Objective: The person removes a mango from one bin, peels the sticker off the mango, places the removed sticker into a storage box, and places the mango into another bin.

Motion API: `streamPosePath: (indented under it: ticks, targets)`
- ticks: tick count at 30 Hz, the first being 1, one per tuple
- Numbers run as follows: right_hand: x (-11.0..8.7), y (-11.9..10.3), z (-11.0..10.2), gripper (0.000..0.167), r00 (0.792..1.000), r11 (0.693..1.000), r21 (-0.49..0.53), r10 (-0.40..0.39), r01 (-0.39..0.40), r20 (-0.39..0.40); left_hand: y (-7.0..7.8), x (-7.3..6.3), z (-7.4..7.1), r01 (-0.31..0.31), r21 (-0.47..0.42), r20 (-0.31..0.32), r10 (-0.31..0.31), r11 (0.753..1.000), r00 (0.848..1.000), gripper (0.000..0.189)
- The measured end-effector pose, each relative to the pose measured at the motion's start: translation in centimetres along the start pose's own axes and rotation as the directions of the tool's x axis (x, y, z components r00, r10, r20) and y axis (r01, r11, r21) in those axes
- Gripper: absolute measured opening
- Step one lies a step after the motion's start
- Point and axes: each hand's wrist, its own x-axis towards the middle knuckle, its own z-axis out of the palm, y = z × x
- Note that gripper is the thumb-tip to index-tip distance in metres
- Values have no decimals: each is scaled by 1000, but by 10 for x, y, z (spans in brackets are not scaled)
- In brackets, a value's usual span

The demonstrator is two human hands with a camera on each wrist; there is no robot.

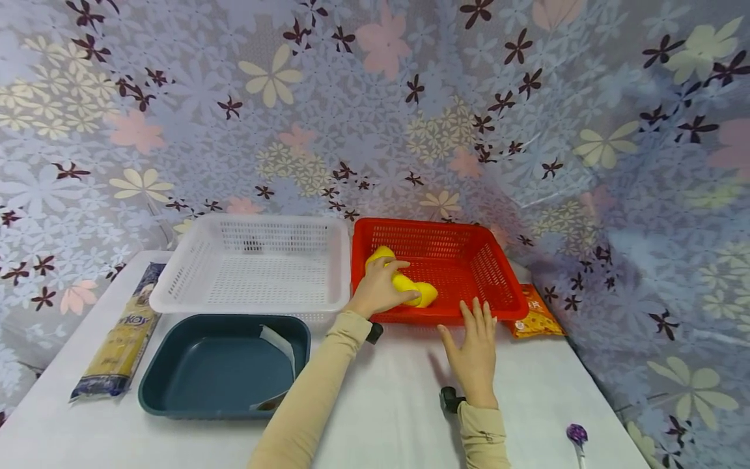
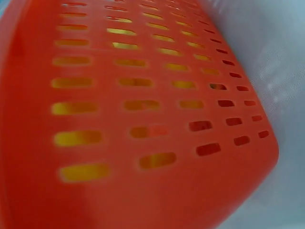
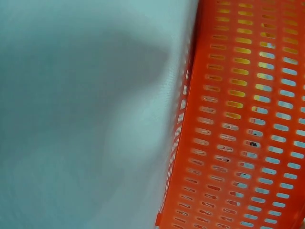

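Inside the red basket [image 1: 445, 273], at its left end, lies a smooth bright yellow thing with rounded, bulging ends [image 1: 426, 294]. My left hand [image 1: 377, 286] reaches over the front left of the basket and grips this yellow thing, thumb on the near side and fingers on the far side. The hand covers its middle, so its exact kind does not show. In the left wrist view, yellow shows through the slots of the basket wall [image 2: 167, 109]. My right hand [image 1: 474, 352] has its fingers spread and straight, fingertips near the basket's front rim.
A white basket [image 1: 252, 306] stands left of the red one, with a dark teal basin [image 1: 222, 413] before it. A long pasta packet [image 1: 120, 345] lies at far left. An orange packet [image 1: 536, 319] lies beside the red basket; a purple-headed stick [image 1: 577, 434] is at front right.
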Motion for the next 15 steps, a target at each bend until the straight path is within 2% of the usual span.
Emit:
streamPosePath:
  ticks: [9, 15]
  targets:
    - [0, -1, 0, 68, 1000, 1000, -1, -1, 1, 9, 0, -4, 1, -45, 91, -41, 49, 995, 998, 62]
    - [0, 0, -1, 68, 1000, 1000, -9, -4, 4, 15, -1, -10, -2, -89, 97, -71, 96, 991, 993, 61]
